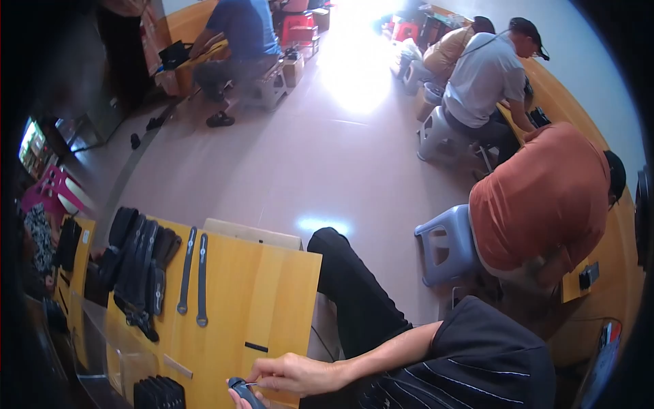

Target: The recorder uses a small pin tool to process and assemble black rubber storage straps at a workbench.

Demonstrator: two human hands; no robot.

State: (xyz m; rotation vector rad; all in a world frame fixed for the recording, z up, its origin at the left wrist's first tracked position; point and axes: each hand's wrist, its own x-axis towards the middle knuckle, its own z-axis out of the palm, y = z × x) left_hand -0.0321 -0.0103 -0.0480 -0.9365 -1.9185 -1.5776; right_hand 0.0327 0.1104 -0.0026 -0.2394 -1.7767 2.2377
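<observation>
At the lower edge, my left hand is mostly cut off; its visible fingers are closed around a small dark grey rounded piece. My right hand reaches in from the right and meets this piece with its fingers pinched. Something thin and pale shows at the fingertips, too small to name. Just beyond the right hand, a short black strip lies on the yellow wooden table. Farther left, two dark grey straps with rounded ends lie side by side.
A pile of black straps covers the table's far left. A black stack, a pale flat strip and a clear plastic sheet are nearer. People sit on stools along benches; one in an orange shirt is at the right.
</observation>
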